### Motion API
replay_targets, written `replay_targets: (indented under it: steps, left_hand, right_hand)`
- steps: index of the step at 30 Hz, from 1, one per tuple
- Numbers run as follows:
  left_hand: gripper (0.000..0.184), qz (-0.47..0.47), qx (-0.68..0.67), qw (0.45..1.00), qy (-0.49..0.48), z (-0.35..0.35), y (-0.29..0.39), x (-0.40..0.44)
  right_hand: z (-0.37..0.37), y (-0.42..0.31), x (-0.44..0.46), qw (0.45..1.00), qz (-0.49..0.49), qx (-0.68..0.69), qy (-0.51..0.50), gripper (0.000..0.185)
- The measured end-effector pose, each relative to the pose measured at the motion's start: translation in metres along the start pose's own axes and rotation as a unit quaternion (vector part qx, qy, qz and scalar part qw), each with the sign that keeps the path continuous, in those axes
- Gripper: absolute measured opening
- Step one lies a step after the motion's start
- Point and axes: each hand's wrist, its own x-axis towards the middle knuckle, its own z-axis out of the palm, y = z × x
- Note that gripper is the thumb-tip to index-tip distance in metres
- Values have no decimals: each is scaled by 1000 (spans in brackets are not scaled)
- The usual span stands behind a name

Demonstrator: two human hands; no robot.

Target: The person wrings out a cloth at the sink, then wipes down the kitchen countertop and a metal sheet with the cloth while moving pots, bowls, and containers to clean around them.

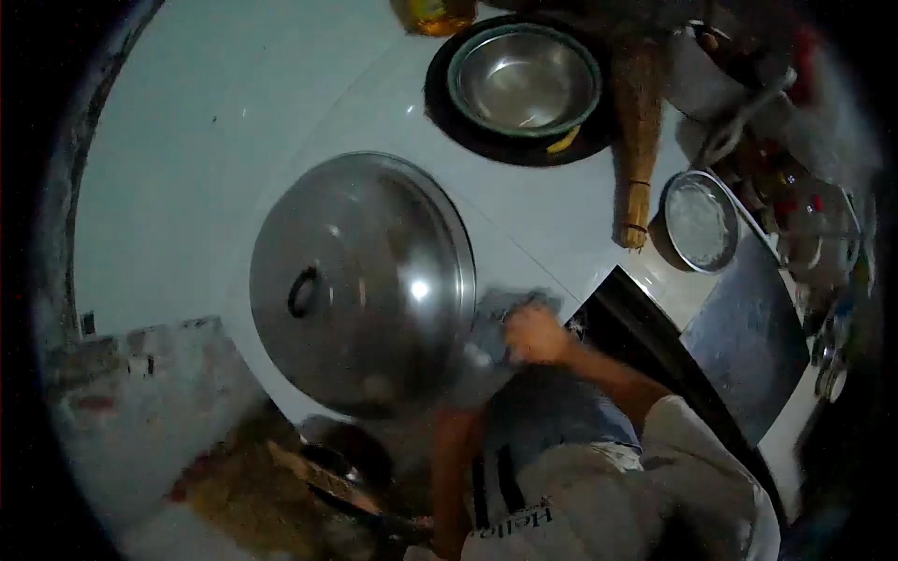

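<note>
Over the white counter's front edge, my right hand (535, 334) is closed, its fingers curled against a blurred grey, film-like item (500, 313) that I cannot identify. My left forearm (456, 472) rises from the bottom of the view. It ends in a blur beside the lower right rim of a large domed metal lid (365, 280), and the left hand's fingers cannot be made out. The lid lies on the counter with its dark handle (301, 292) showing.
A metal bowl (524, 79) stands on a dark round board (444, 103). Right of it are a straw brush (639, 140), a pan of pale contents (700, 222) and a large pot (711, 79). A dark gap (655, 323) runs along the counter. Yellow-brown material (253, 486) lies lower left.
</note>
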Motion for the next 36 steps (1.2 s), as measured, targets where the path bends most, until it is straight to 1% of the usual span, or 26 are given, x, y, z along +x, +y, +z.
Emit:
replay_targets:
  steps: [2,3,4,5,6,7,9,10,12,14,16,18,19,20,21,22,23,25,27,30,31,32,33,34,35,36]
  left_hand:
    - [26,-88,52,995,-14,7,18,-10]
    - [26,-118,57,991,-19,11,27,-19]
    - [26,-145,49,988,-22,19,36,-27]
    - [26,-168,36,985,-22,27,48,-38]
    - [26,-189,19,982,-20,37,60,-50]
    - [25,-207,1,978,-17,46,74,-61]
    - [25,-237,-29,971,-13,58,97,-81]
    - [25,-251,-37,967,-12,58,107,-85]
    - [25,-272,-53,961,-6,66,117,-101]
    - [25,-295,-64,953,2,64,121,-111]
    - [25,-313,-67,947,10,60,118,-117]
    - [25,-324,-84,941,52,55,114,-116]
    - [26,-284,-104,942,145,49,113,-114]
    - [26,-285,-102,941,151,65,104,-133]
    - [26,-304,23,952,-8,77,96,-151]
    - [26,-317,86,940,-88,85,90,-174]
    - [27,-317,148,921,-170,80,87,-180]
    - [26,-361,63,928,-73,65,76,-190]
    - [26,-378,-4,926,23,50,62,-191]
    - [26,-391,-47,915,89,37,42,-197]
    - [26,-393,-55,913,99,33,35,-200]
    - [25,-394,-62,911,106,30,27,-204]
    - [25,-392,-70,911,109,28,19,-205]
    - [25,-389,-77,911,114,25,11,-207]
    - [25,-385,-85,911,117,23,3,-208]
    - [25,-381,-91,912,119,20,-3,-209]
  right_hand:
    - [-24,66,-7,997,48,-53,28,51]
    - [-53,85,-6,985,167,-32,14,54]
    - [-76,99,1,968,167,-60,176,65]
    - [-89,118,6,958,179,-115,193,70]
    - [-97,126,10,963,204,-111,137,70]
    - [-89,130,13,964,196,-99,149,69]
    - [-86,111,22,963,204,-134,111,67]
    - [-86,94,27,967,193,-127,107,67]
    - [-62,55,23,994,101,-30,27,73]
    - [-47,-9,22,997,1,75,9,70]
    - [-23,-72,24,986,-99,135,-8,65]
    - [10,-140,24,967,-191,164,-28,60]
    - [28,-168,24,958,-228,170,-37,58]
    - [44,-193,24,949,-260,173,-43,55]
    - [58,-214,23,941,-288,173,-51,53]
    - [71,-232,22,933,-312,172,-57,51]
    - [79,-241,22,927,-327,172,-66,48]
    - [94,-251,15,919,-344,175,-87,44]
    - [102,-240,10,918,-337,179,-110,39]
    - [107,-188,-4,935,-217,235,-153,33]
    - [111,-157,-9,943,-124,272,-148,31]
    - [108,-125,-15,945,-16,304,-122,29]
    - [110,-84,-21,943,93,312,-66,27]
    - [66,-68,-16,935,215,280,21,32]
    - [14,-56,-6,899,331,262,113,39]
    - [-30,-51,1,922,295,168,188,45]
